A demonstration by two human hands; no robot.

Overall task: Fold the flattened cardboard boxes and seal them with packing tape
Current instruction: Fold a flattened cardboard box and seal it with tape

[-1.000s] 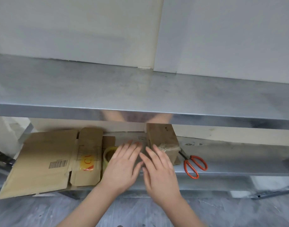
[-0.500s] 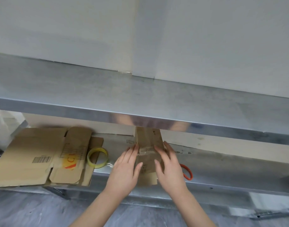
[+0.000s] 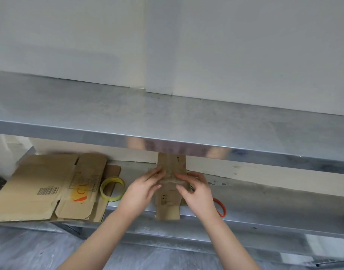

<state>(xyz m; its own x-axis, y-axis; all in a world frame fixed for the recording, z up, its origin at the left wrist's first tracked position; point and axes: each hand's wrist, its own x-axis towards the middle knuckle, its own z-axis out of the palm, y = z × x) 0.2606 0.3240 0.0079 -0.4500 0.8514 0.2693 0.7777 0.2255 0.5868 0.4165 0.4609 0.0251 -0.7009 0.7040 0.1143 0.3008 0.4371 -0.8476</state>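
A small brown cardboard box (image 3: 170, 203) lies on the lower metal shelf (image 3: 264, 209), one flap hanging over the front edge. A strip of clear tape crosses its middle. My left hand (image 3: 142, 189) and my right hand (image 3: 194, 189) flank the box, their fingers curled onto it at the tape. A roll of yellowish packing tape (image 3: 112, 188) lies just left of my left hand. Flattened cardboard boxes (image 3: 40, 188) are stacked at the shelf's left end.
Orange-handled scissors (image 3: 220, 207) lie partly hidden behind my right hand. The upper metal shelf (image 3: 167, 121) overhangs the work area and hides the box's far end. A grey floor lies below the shelf's front edge.
The box has turned lengthwise toward me and now overhangs the shelf edge. Both hands went from flat on the shelf to holding the box at its tape. The view shifted right.
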